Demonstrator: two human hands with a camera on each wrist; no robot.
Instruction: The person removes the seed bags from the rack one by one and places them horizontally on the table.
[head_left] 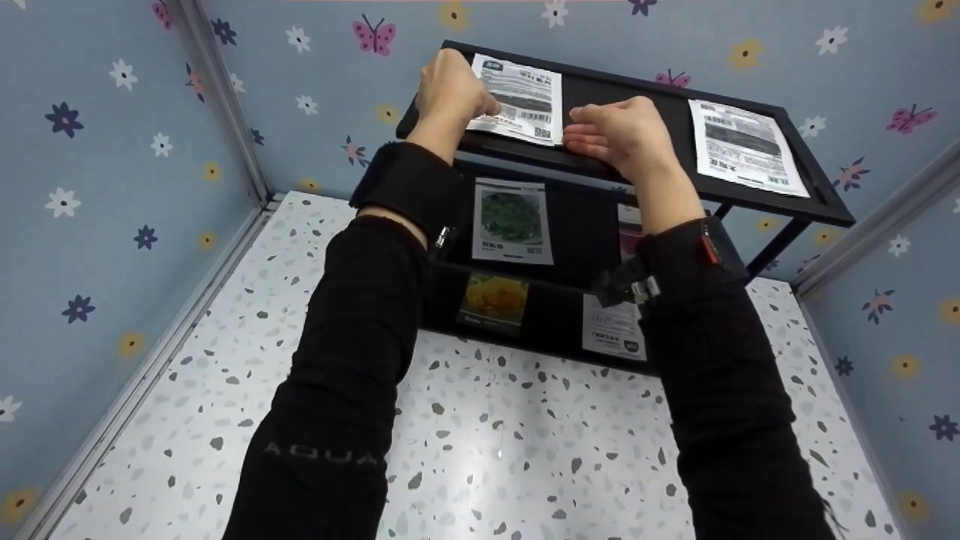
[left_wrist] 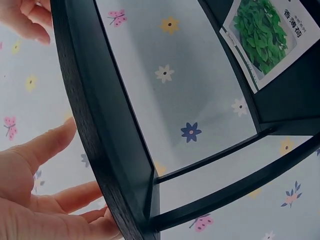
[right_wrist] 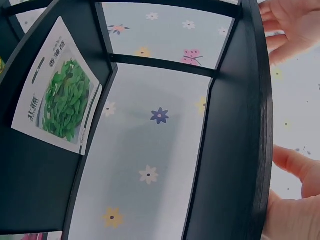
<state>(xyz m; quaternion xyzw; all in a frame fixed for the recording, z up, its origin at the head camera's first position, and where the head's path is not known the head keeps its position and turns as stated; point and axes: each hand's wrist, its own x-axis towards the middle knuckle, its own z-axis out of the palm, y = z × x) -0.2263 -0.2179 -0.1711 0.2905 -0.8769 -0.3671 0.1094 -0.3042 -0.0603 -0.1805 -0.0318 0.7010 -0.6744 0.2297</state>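
On the top board of a black shelf rack [head_left: 626, 90] lies a white seed packet [head_left: 525, 97], printed text side up. At its left side is my left hand [head_left: 454, 86], thumb over the packet and other fingers mostly hidden from above. My right hand [head_left: 626, 135] stands at the packet's right edge, its fingers straight and pointing left. From below, in the left wrist view, the left thumb and fingers [left_wrist: 65, 200] spread apart behind the board's edge. The right wrist view has my right hand [right_wrist: 295, 200] likewise partly behind that edge.
Another white packet [head_left: 746, 146] lies at the top board's right end. Lower tiers hold a green-leaf packet [head_left: 511, 221], a yellow-pictured packet [head_left: 493, 301] and a text-side-up packet [head_left: 613, 326]. Flower-patterned walls [head_left: 112, 247] surround the rack; the floor [head_left: 517, 450] is speckled white.
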